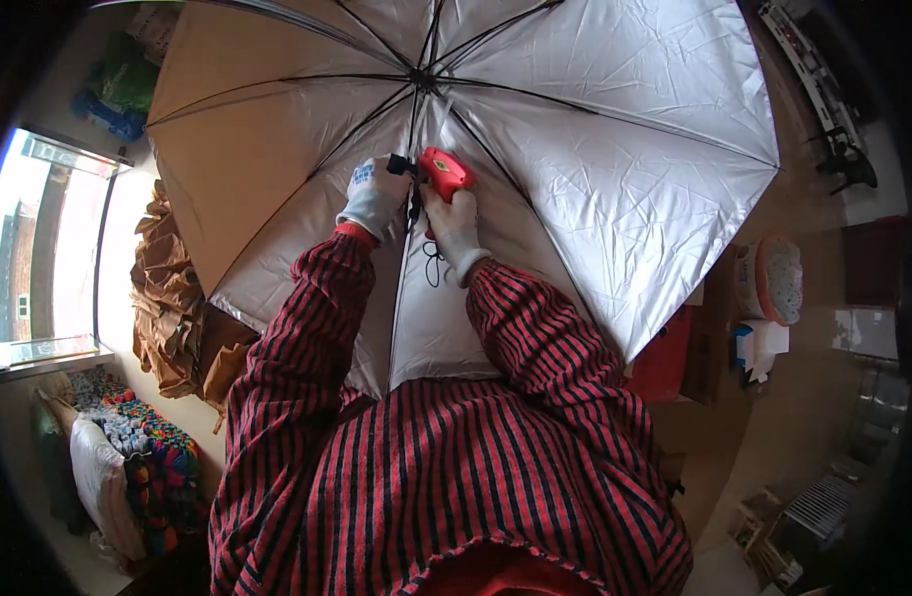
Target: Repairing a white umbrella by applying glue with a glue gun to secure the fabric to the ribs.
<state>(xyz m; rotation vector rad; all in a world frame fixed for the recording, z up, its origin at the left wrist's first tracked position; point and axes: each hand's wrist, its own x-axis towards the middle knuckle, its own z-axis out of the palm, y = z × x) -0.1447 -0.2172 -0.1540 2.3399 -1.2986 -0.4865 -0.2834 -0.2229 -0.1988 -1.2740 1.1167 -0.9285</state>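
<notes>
An opened umbrella (635, 109) with a silvery lining and black ribs spreads in front of me, its inside facing me. The ribs meet at a dark hub (422, 77) near the top. My left hand (375, 189), in a white glove with blue print, is closed around a black piece (400, 165) below the hub. Just right of it, my right hand (452, 221), also in a pale glove, grips a rounded red plastic object (444, 171) with a small yellowish label. A thin black cord loop (433, 266) hangs below. The fingertips are partly hidden.
Crumpled brown paper (168, 298) is heaped at the left beside a bright window (49, 238). Multicoloured bundles (163, 447) lie lower left. To the right are a red box (663, 353), a pink-rimmed container (774, 278) and a small rack (824, 505).
</notes>
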